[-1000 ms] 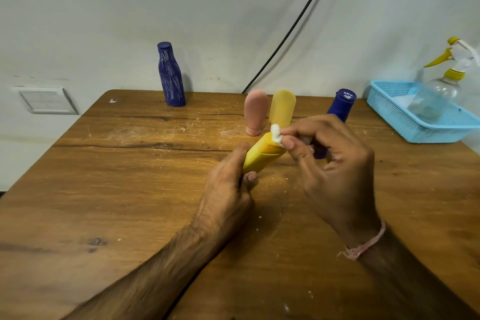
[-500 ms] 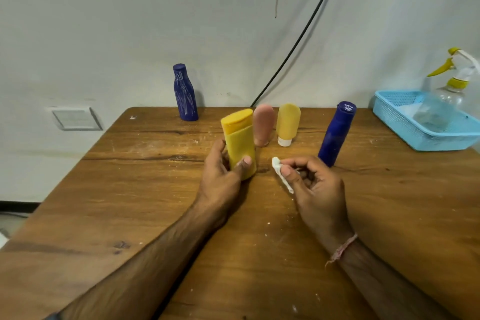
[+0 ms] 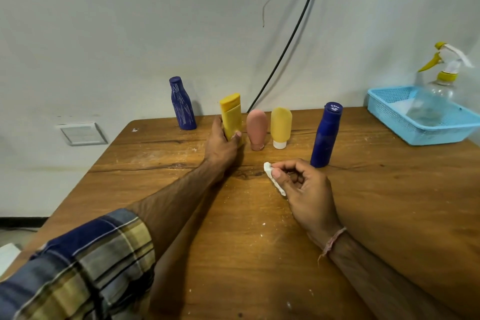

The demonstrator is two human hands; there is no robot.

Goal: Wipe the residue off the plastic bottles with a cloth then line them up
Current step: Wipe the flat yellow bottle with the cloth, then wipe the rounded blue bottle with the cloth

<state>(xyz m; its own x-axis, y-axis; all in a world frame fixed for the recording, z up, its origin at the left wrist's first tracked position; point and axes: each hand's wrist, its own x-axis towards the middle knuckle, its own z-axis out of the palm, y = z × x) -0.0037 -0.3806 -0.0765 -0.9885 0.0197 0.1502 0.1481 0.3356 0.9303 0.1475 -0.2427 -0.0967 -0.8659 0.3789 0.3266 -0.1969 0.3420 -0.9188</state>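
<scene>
Yellow bottle (image 3: 230,115): stands upright with its flip cap on top, at the far side of the table, just left of the pink tube. Its base is hidden behind the thumb.
Left hand (image 3: 221,143): reaches far across the table. Thumb and fingers curl round the lower half of the yellow bottle and grip it.
Cloth (image 3: 272,176): a small white wad near the middle of the table, to the right of and nearer than the yellow bottle.
Right hand (image 3: 305,191): rests on the table with its fingers curled in, pinching the cloth between thumb and forefinger. A thin thread band (image 3: 333,239) circles the wrist.
Pink tube (image 3: 256,126): stands cap down, between the yellow bottle and the yellow tube, close to both.
Yellow tube (image 3: 281,123): stands on its white cap, just right of the pink tube.
Blue bottle (image 3: 326,135): upright, right of the yellow tube and a little nearer, apart from it and just beyond the right hand.
Scratched blue bottle (image 3: 182,104): upright by the far edge, left of the yellow bottle, its side marked with white streaks.
Table (image 3: 389,202): brown wood, flecked with white specks.
Basket (image 3: 413,122): light blue mesh at the far right corner. A clear spray bottle (image 3: 439,91) with a yellow trigger leans in it.
Wall: a black cable (image 3: 288,41) runs down behind the table; a pale switch plate (image 3: 81,134) sits low on the left.
Sleeve (image 3: 85,265): blue and tan plaid, on the left forearm, near left.
</scene>
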